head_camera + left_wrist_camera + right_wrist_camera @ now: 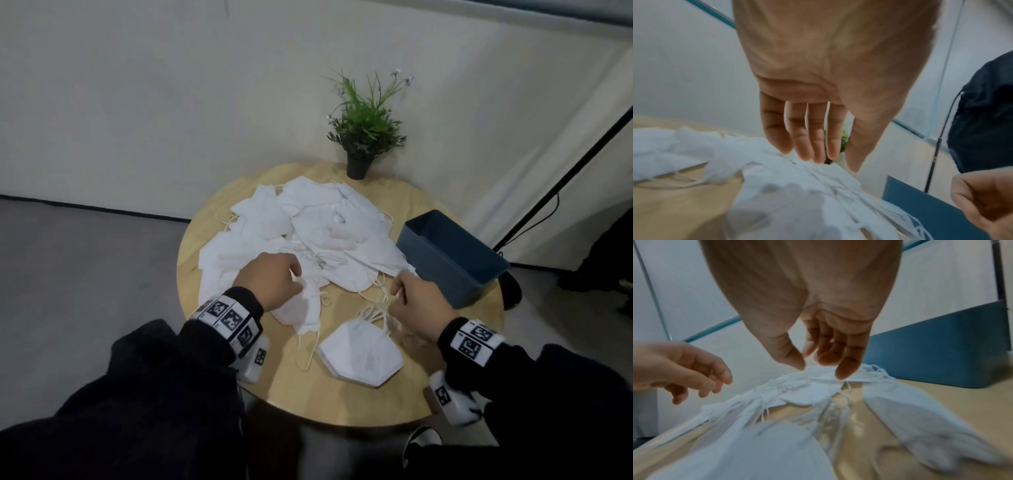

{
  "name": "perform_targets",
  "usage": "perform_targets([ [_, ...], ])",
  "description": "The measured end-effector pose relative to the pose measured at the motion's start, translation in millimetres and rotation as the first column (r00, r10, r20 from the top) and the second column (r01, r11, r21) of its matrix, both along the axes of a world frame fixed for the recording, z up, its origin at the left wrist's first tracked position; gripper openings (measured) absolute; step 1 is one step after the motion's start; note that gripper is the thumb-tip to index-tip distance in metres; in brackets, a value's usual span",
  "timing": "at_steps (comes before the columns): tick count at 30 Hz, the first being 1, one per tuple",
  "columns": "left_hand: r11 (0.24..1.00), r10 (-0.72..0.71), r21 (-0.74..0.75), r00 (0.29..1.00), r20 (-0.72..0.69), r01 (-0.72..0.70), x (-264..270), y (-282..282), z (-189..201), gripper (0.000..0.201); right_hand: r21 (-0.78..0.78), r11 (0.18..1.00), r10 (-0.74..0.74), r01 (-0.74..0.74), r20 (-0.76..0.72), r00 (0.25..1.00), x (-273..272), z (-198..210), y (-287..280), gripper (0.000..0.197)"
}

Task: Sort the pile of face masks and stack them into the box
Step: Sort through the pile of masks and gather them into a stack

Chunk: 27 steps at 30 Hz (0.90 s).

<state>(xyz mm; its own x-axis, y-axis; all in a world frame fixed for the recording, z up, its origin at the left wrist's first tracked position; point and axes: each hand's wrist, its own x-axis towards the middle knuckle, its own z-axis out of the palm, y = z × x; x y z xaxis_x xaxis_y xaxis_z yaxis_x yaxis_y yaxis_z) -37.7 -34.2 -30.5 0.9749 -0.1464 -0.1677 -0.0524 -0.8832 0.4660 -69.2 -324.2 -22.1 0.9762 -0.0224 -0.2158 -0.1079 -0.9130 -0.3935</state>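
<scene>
A loose pile of white face masks [308,222] covers the middle of the round wooden table [342,401]. Near the front edge lies a small neat stack of folded masks [359,356]. The dark blue box [438,274] stands at the right and looks empty. My left hand [294,274] hovers over the pile's near side with relaxed fingers [818,146], holding nothing. My right hand [399,286] is at the pile's right corner beside the box; its thumb and fingertips [844,373] touch a mask's edge [828,376] without closing on it.
A potted green plant [363,137] stands at the table's far edge, against the white wall. A black pole with a cable [548,192] leans behind the box. Loose ear loops [376,311] lie between the hands. Grey floor surrounds the table.
</scene>
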Motion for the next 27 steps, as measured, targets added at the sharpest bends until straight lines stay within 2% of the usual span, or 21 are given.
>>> perform_targets([
  [2,0.998,0.021,0.056,1.000,-0.011,-0.021,11,9,-5,0.041,-0.026,0.990,0.137,-0.137,0.023,0.990,29,0,21,0.016],
  [3,0.994,0.009,0.111,0.999,-0.048,-0.004,14,12,-10,0.054,-0.058,0.981,0.187,-0.187,-0.001,0.982,45,-6,32,0.022],
  [6,0.971,-0.026,0.229,0.987,-0.157,0.062,15,13,-28,0.090,-0.271,0.925,0.248,-0.267,-0.101,0.963,82,-28,58,0.059],
  [8,0.970,-0.042,0.227,0.984,-0.176,0.082,14,13,-37,0.101,-0.394,0.881,0.229,-0.260,-0.124,0.965,97,-36,68,0.074],
  [10,0.980,-0.033,0.184,0.981,-0.190,0.069,15,15,-40,0.106,-0.451,0.854,0.228,-0.259,-0.122,0.966,104,-34,73,0.066],
  [12,0.986,-0.009,0.158,0.973,-0.233,0.047,18,20,-39,0.107,-0.502,0.818,0.263,-0.280,-0.106,0.959,109,-27,73,0.040],
  [14,0.983,0.001,0.177,0.974,-0.226,0.040,24,27,-34,0.095,-0.498,0.830,0.257,-0.250,-0.055,0.965,112,-15,69,0.022],
  [16,0.987,0.012,0.160,0.979,-0.205,0.021,31,38,-24,0.068,-0.370,0.917,0.171,-0.151,0.020,0.985,117,5,60,0.022],
  [18,0.999,0.011,0.040,0.981,-0.195,-0.003,37,48,-5,0.034,-0.101,0.995,0.022,-0.011,0.110,0.994,120,34,50,0.022],
  [20,0.991,-0.004,-0.132,0.990,-0.143,-0.015,39,58,12,0.010,0.182,0.978,-0.139,0.106,0.178,0.974,115,64,42,0.022],
  [23,0.923,0.004,-0.386,1.000,-0.021,-0.012,31,68,29,0.006,0.539,0.828,-0.290,0.152,0.180,0.940,94,88,37,0.025],
  [26,0.799,-0.038,-0.600,0.999,0.002,0.032,19,63,39,0.013,0.811,0.518,-0.375,0.272,-0.071,0.924,61,82,32,0.019],
  [27,0.768,-0.059,-0.639,0.998,-0.001,0.045,14,64,38,0.015,0.834,0.457,-0.354,0.309,-0.148,0.923,52,74,35,0.017],
])
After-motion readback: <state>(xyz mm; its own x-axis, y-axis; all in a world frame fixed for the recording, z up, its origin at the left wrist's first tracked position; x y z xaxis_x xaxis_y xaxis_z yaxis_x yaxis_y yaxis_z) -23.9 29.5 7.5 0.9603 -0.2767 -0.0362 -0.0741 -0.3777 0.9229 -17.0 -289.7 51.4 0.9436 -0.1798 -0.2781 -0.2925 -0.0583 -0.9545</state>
